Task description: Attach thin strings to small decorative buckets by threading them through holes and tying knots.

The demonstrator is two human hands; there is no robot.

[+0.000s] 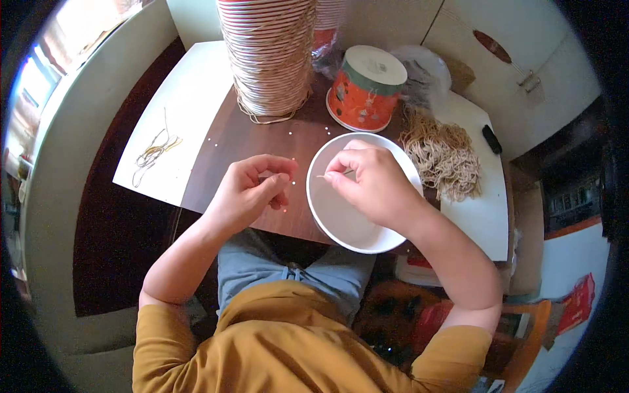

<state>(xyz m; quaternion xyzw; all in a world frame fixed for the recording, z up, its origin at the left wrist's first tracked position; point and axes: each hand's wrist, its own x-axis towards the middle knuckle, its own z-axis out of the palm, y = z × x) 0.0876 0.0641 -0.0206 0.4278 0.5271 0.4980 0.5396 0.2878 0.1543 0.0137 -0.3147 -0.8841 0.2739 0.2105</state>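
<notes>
Over the open white paper bucket, my right hand pinches a thin tan string, whose short end pokes out past thumb and forefinger. My left hand hovers just left of the bucket, its fingers curled and the thumb against them; whether something thin is in them I cannot make out. A heap of tan strings lies right of the bucket. Behind it an upside-down red and green printed bucket stands on the table.
A tall stack of nested buckets with string handles rises at the back. Loose strings lie on the white board at left. Small white bits dot the brown tabletop. A clear plastic bag and a black object are at right.
</notes>
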